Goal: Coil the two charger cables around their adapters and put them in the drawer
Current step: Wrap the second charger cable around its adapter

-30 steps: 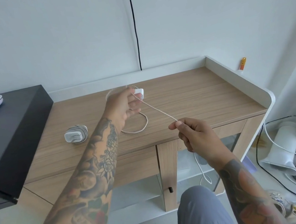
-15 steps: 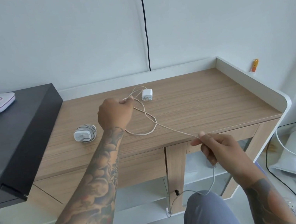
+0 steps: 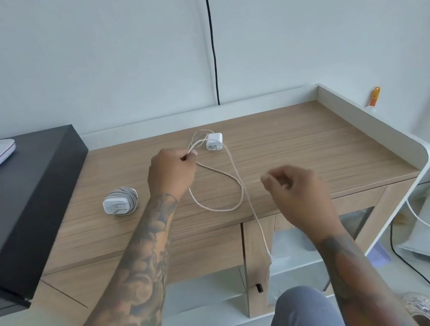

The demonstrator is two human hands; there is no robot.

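I log: desk (image 3: pixel 291 156), matt wood grain; adapter (image 3: pixel 214 141), smooth white plastic; cable (image 3: pixel 216 207), pale braided; cabinet (image 3: pixel 24 193), matt black.

The cable's (image 3: pixel 234 176) free end drops below the desk (image 3: pixel 304 148) edge, out of sight. The left hand's (image 3: pixel 172 174) fingertips are hidden behind its knuckles.

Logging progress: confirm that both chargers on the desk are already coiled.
Not both. In the head view only the left charger is coiled; the other adapter has its cable loose across the desk, pinched by the left hand.
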